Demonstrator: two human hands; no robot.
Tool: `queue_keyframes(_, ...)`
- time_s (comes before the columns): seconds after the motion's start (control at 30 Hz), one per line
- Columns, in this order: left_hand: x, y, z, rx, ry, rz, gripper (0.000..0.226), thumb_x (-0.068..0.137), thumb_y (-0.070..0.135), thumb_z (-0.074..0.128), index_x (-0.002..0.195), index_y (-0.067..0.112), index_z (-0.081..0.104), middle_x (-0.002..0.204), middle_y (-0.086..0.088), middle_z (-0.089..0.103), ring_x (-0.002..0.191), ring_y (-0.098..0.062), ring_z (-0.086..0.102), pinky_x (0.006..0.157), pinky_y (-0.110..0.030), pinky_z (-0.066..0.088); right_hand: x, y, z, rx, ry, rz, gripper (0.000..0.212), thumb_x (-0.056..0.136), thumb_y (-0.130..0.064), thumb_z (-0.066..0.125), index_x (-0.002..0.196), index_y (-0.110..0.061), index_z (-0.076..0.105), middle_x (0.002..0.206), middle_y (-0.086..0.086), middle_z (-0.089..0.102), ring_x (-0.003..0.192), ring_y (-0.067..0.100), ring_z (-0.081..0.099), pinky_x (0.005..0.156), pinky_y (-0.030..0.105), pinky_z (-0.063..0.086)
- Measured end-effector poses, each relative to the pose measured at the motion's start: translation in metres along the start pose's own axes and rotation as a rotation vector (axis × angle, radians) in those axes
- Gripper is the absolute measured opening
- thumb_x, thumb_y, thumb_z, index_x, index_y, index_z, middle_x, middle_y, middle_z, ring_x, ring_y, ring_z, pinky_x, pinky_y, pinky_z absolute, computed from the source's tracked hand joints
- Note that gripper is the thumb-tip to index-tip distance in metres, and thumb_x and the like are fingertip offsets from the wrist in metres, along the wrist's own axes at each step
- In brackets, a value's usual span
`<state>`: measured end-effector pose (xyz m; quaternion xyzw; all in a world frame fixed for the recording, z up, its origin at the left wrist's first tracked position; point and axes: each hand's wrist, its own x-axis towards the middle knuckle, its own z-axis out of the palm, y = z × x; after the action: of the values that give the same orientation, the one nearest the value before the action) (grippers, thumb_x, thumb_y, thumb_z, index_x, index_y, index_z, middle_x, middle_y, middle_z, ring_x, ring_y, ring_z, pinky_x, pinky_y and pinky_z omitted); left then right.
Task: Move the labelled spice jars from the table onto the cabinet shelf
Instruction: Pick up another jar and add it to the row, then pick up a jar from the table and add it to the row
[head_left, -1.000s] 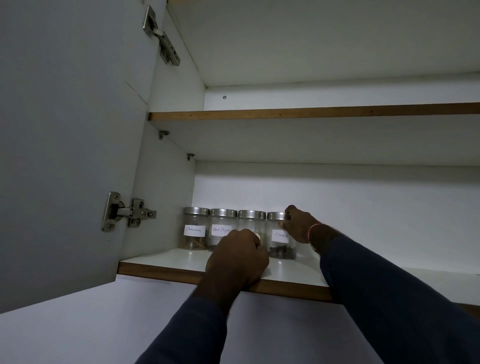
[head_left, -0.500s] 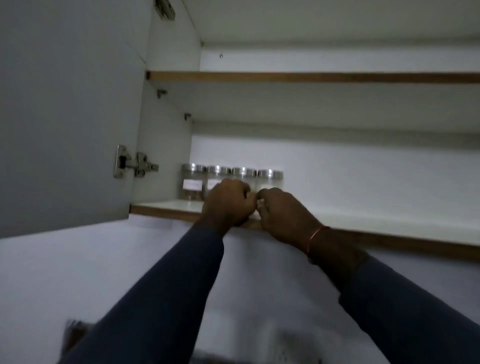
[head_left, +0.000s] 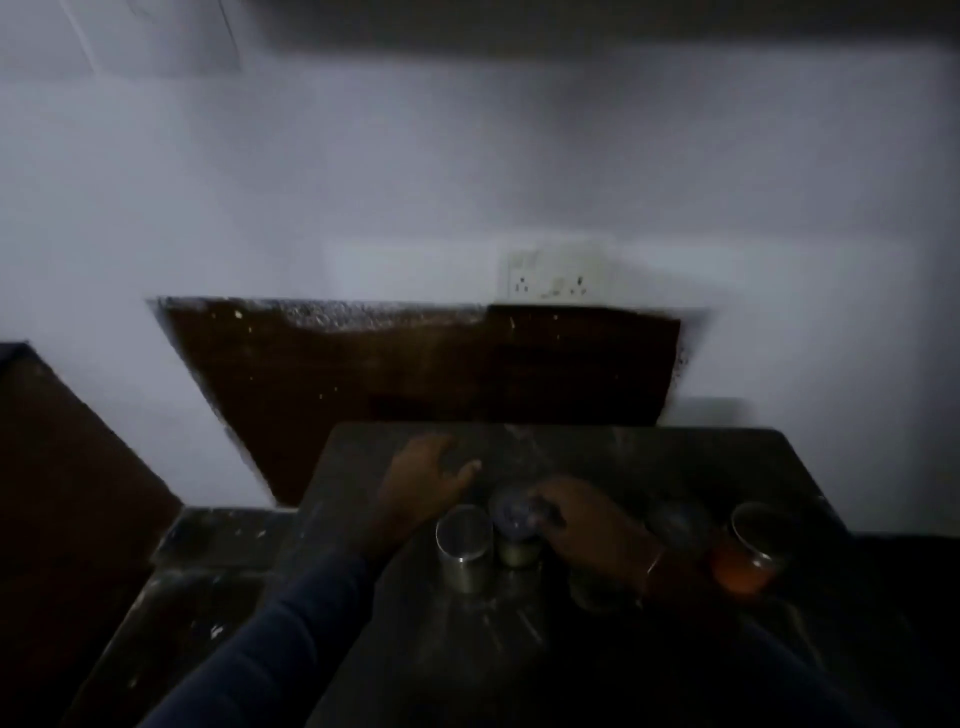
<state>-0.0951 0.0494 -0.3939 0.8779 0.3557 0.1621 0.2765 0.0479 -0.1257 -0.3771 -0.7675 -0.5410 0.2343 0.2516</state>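
Observation:
The view is dark and blurred. Several spice jars stand on the dark table (head_left: 649, 452). A metal-lidded jar (head_left: 464, 545) is at the left, and a jar with yellowish contents (head_left: 515, 525) is beside it. Farther right are another lidded jar (head_left: 675, 519) and a jar of orange powder (head_left: 750, 553). One more jar (head_left: 592, 590) shows dimly under my right wrist. My left hand (head_left: 426, 483) hovers with fingers spread just behind the left jar, holding nothing. My right hand (head_left: 587, 525) has its fingertips at the yellowish jar's lid; the blur hides any grip.
A white wall rises behind the table, with a socket plate (head_left: 553, 275) and a dark brown panel (head_left: 415, 364) below it. The floor (head_left: 208, 561) lies to the left of the table. The cabinet shelf is out of view.
The view has swung down from the cabinet shelf to the table. Both hands have left the shelf, where the placed jars stayed, and now reach over the jars on the table.

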Motion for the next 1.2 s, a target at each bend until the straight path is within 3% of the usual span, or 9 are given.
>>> queue_keyframes(0.07, -0.020, -0.029, 0.041, -0.015, -0.135, -0.158, 0.083, 0.070, 0.073, 0.058, 0.134, 0.021, 0.051, 0.132, -0.005, 0.057, 0.123, -0.024, 0.054, 0.101, -0.040, 0.045, -0.016, 0.011, 0.028, 0.012, -0.122, 0.052, 0.040, 0.093, -0.023, 0.059, 0.132, -0.011, 0.055, 0.131, -0.004, 0.054, 0.122, 0.010, 0.050, 0.098, 0.002, 0.030)
queue_keyframes(0.17, -0.036, -0.047, 0.081, 0.028, -0.264, -0.180, 0.108, 0.057, 0.086, 0.055, 0.142, 0.022, 0.038, 0.139, -0.005, 0.046, 0.126, -0.027, 0.048, 0.101, -0.045, 0.045, -0.029, 0.019, 0.059, 0.025, -0.180, 0.109, 0.045, 0.091, -0.028, 0.062, 0.133, -0.013, 0.055, 0.134, 0.004, 0.055, 0.125, 0.017, 0.051, 0.106, 0.022, 0.037)
queue_keyframes(0.4, -0.062, -0.047, 0.111, 0.011, -0.100, -0.165, 0.080, 0.064, 0.032, 0.082, 0.133, 0.015, 0.046, 0.123, -0.010, 0.048, 0.109, -0.030, 0.055, 0.083, -0.033, 0.046, -0.053, 0.020, 0.094, 0.191, -0.155, 0.269, 0.059, 0.089, -0.031, 0.064, 0.142, -0.015, 0.043, 0.145, 0.004, 0.044, 0.133, 0.018, 0.043, 0.109, 0.027, 0.035)
queue_keyframes(0.6, -0.095, -0.025, 0.110, -0.064, -0.120, -0.171, 0.078, 0.060, 0.036, 0.086, 0.126, 0.017, 0.051, 0.115, -0.001, 0.049, 0.100, -0.016, 0.052, 0.076, -0.026, 0.039, -0.057, 0.031, 0.085, 0.333, -0.123, 0.296, 0.075, 0.084, -0.022, 0.072, 0.147, -0.016, 0.032, 0.149, 0.002, 0.039, 0.134, 0.011, 0.037, 0.101, 0.016, 0.026)
queue_keyframes(0.77, -0.109, -0.009, 0.101, -0.384, -0.216, -0.363, 0.075, 0.044, 0.052, 0.079, 0.113, 0.030, 0.058, 0.109, 0.003, 0.063, 0.099, -0.013, 0.063, 0.082, -0.029, 0.050, -0.062, 0.047, 0.093, 0.385, -0.216, 0.252, 0.100, 0.067, -0.035, 0.082, 0.150, -0.027, 0.025, 0.152, -0.001, 0.037, 0.140, 0.016, 0.036, 0.115, 0.037, 0.033)
queue_keyframes(0.87, -0.106, 0.005, 0.086, -0.518, -0.283, -0.355, 0.052, 0.055, 0.039, 0.083, 0.100, 0.039, 0.057, 0.102, 0.008, 0.067, 0.092, -0.005, 0.066, 0.080, -0.023, 0.054, -0.066, 0.053, 0.095, 0.585, -0.205, 0.238, 0.084, 0.064, -0.031, 0.083, 0.135, -0.041, 0.040, 0.132, -0.011, 0.058, 0.124, 0.007, 0.055, 0.105, 0.042, 0.046)
queue_keyframes(0.97, -0.103, 0.020, 0.073, -0.672, -0.212, -0.331, 0.030, 0.083, 0.011, 0.071, 0.102, 0.032, 0.061, 0.097, 0.005, 0.068, 0.083, 0.000, 0.067, 0.069, -0.014, 0.052, -0.066, 0.054, 0.093, 0.966, -0.118, 0.346, 0.062, 0.073, -0.015, 0.080, 0.127, -0.031, 0.054, 0.122, 0.001, 0.068, 0.111, 0.017, 0.066, 0.097, 0.045, 0.052)
queue_keyframes(1.03, -0.104, 0.028, 0.065, -0.870, -0.112, -0.415, 0.015, 0.092, 0.016, 0.060, 0.105, 0.022, 0.065, 0.094, -0.002, 0.070, 0.084, -0.014, 0.067, 0.066, -0.023, 0.055, -0.065, 0.051, 0.091, 1.142, -0.068, 0.440, 0.047, 0.078, -0.012, 0.076, 0.122, -0.021, 0.060, 0.115, 0.007, 0.071, 0.104, 0.024, 0.068, 0.093, 0.047, 0.055)
queue_keyframes(1.2, -0.112, 0.032, 0.066, -0.997, -0.054, -0.564, 0.025, 0.095, 0.030, 0.053, 0.102, 0.009, 0.066, 0.092, -0.011, 0.069, 0.080, -0.021, 0.064, 0.066, -0.032, 0.052, -0.065, 0.051, 0.087, 1.273, -0.049, 0.528, 0.032, 0.084, -0.013, 0.070, 0.116, -0.015, 0.066, 0.110, 0.010, 0.073, 0.098, 0.024, 0.071, 0.078, 0.041, 0.058)
